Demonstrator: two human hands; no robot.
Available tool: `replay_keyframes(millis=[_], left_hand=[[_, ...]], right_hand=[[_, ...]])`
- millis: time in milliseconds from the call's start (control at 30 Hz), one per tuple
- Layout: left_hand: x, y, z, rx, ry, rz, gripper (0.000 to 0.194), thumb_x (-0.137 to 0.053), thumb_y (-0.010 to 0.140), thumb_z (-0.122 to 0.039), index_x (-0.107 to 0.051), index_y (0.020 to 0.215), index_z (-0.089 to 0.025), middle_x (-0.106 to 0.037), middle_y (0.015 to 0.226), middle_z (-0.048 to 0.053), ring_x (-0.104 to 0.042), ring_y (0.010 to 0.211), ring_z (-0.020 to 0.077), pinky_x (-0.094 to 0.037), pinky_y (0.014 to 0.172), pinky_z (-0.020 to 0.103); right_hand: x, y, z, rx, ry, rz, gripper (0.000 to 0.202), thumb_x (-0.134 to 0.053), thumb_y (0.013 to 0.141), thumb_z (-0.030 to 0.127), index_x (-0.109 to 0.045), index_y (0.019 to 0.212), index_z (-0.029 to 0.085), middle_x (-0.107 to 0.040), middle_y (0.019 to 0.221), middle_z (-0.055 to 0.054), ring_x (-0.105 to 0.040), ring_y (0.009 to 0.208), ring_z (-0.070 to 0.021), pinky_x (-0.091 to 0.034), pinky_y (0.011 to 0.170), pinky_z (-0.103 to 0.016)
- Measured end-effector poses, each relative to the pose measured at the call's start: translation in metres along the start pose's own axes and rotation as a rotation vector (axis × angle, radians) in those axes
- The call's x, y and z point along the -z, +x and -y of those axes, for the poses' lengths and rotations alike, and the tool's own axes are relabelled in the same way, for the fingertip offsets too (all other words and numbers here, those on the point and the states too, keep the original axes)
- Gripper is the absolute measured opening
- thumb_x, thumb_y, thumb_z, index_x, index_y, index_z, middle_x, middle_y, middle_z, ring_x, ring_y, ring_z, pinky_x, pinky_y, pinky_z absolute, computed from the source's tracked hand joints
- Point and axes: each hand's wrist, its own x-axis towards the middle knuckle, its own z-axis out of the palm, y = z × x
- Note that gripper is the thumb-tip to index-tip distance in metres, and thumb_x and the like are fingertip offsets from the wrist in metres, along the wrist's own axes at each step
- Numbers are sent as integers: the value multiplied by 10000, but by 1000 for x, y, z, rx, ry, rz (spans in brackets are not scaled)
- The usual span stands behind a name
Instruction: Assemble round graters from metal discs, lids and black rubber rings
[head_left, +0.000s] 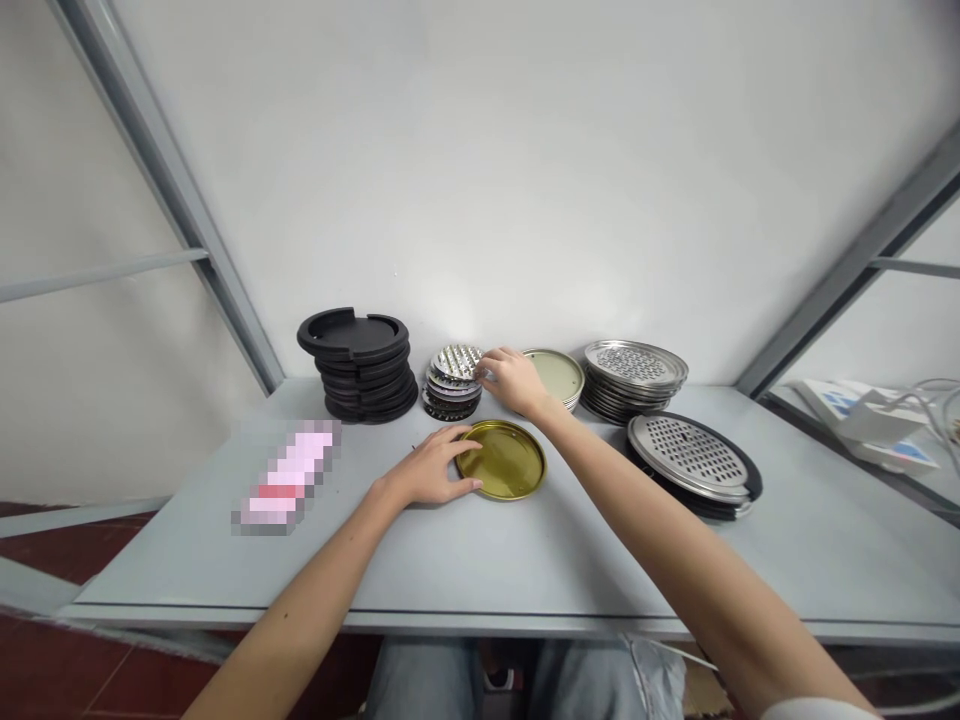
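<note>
A round gold metal lid (504, 462) lies on the table in front of me, its shiny inner side up. My left hand (439, 468) steadies its left edge, fingers over the rim and thumb at the near side. Farther back, my right hand (511, 378) pinches the right edge of the top small grater disc (457, 362), a silvery plate with raised holes. Under it sit several more such discs (451, 402) in a stack. Behind my right hand stands a stack of pale cream-coated round lids (559, 375), partly hidden by the wrist.
At the back left rises a tall stack of black rings (367, 375). Slotted steel discs (636, 370) are piled at the back right, with an assembled black-rimmed slotted disc (694, 455) nearer. A blurred pink item (289, 480) lies left; white boxes (862, 420) stand far right.
</note>
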Motion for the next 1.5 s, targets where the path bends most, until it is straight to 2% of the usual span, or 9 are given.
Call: replay_keyframes(millis=[300,467,600,767,867,967,1200,1367,1500], left_hand=[[-2,-1,3,-18,-5,-12,528,-665,787,-462,-578,1250,-225,-463,1391,127,-460,1268,303,-388,1064,467],[-1,-1,2,-17,0,-16,531,-675,779,-456,-579,1248,-224,-467,1390,125,-460,1269,304,-391,1065,462],[1,0,0,16,17,-21,540,-661,787,-478,-574,1253,-219,-451,1407,124,-450,1279,308,-389,1067,463],[1,4,4,74,22,-81,537,-595,832,-512,-551,1273,-209,-474,1389,129,-470,1265,300,-394,1060,463],[-1,6,7,70,32,-121,570,-583,844,-505,-498,1319,-202,-490,1377,132,-478,1258,290,-396,1060,454],[-4,5,11,74,43,-124,618,-596,836,-499,-449,1353,-193,-487,1380,137,-467,1267,288,-384,1069,455],[-2,4,9,92,55,-62,661,-614,824,-484,-399,1387,-213,-452,1412,110,-434,1292,268,-354,1094,423],[-1,5,4,68,64,-37,565,-602,842,-385,-442,1354,-210,-499,1369,99,-472,1253,250,-376,1077,407],[-2,5,3,41,81,-40,497,-590,844,-330,-499,1312,-189,-542,1326,103,-498,1223,250,-385,1070,405]], right_hand=[[-1,6,-4,21,81,-87,77,-635,821,207,-698,866,194,-655,1023,-69,-542,982,-235,-415,878,-361],[13,-4,-1,29,199,-217,83,-620,836,219,-694,872,206,-642,1023,-67,-549,977,-222,-438,884,-361],[26,-39,0,70,304,-348,79,-631,834,254,-683,887,224,-631,998,-62,-563,968,-217,-461,876,-381],[26,-104,-5,53,342,-365,107,-638,826,231,-673,926,248,-602,1083,-74,-565,1032,-235,-475,891,-435],[18,-130,-8,60,350,-332,105,-655,814,230,-680,913,252,-609,1076,-78,-576,1018,-239,-490,878,-446],[11,-141,-8,61,395,-273,118,-640,821,220,-687,926,246,-611,1078,-85,-586,1010,-232,-506,860,-430],[17,-146,-1,48,537,-70,115,-689,784,240,-706,897,229,-589,1134,-92,-565,1077,-238,-480,924,-421],[18,-146,3,23,600,62,103,-699,775,249,-712,876,231,-588,1137,-81,-570,1079,-233,-460,962,-418],[14,-147,1,-19,646,107,110,-705,769,260,-707,873,223,-582,1139,-82,-572,1081,-229,-449,976,-409]])
